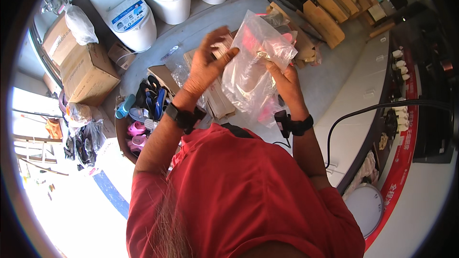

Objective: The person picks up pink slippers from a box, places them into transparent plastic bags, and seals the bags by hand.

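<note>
A transparent plastic bag [241, 85] is stretched out in front of me, with pink and red items on the floor showing through it. My right hand [288, 83] pinches the bag's right side between thumb and fingers. My left hand [208, 62] is at the bag's left edge, fingers spread and thumb pointing at the film; whether the thumb touches it cannot be told. Below lie flattened cardboard pieces [217, 99] and pink plastic packaging [269, 111], partly covered by the bag. Both wrists carry black strapped devices.
To the left, a cardboard box [123, 143] holds sandals and pink clogs [137, 128]. Stacked cartons [87, 75] stand behind it. Several toilets [131, 21] line the far side. Wooden stools [321, 23] lie back right, and a white cabinet [353, 89] runs along the right beside a black cable [373, 106].
</note>
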A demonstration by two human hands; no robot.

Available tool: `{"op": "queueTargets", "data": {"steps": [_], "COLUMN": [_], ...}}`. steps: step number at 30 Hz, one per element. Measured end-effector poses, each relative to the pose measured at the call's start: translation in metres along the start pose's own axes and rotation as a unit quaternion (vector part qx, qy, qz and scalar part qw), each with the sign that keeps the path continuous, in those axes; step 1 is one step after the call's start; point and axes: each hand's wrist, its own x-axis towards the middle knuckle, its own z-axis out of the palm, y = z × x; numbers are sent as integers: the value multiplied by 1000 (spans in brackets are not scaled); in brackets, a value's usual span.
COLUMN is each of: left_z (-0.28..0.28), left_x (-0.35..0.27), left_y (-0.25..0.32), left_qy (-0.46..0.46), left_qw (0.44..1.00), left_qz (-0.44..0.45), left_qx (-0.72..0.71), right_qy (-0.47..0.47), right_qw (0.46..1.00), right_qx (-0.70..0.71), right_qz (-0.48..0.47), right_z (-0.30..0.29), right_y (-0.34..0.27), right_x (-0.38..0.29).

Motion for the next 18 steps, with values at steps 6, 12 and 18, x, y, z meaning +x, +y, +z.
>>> {"op": "queueTargets", "data": {"steps": [6, 12, 18], "left_z": [-30, -47, -47], "left_x": [12, -2, -8], "left_y": [-18, -53, -57], "left_qy": [-28, -52, 37], "left_qw": [980, 925, 912], "left_qz": [-118, -179, -237], "left_qx": [-156, -332, -333], "right_qy": [-112, -105, -55], "right_qw": [987, 993, 989], "right_qx": [-72, -21, -13], "right_qz": [85, 58, 137], "right_z": [-4, 12, 33], "right_y": [-42, -5, 57], "right_x": [4, -2, -20]}}
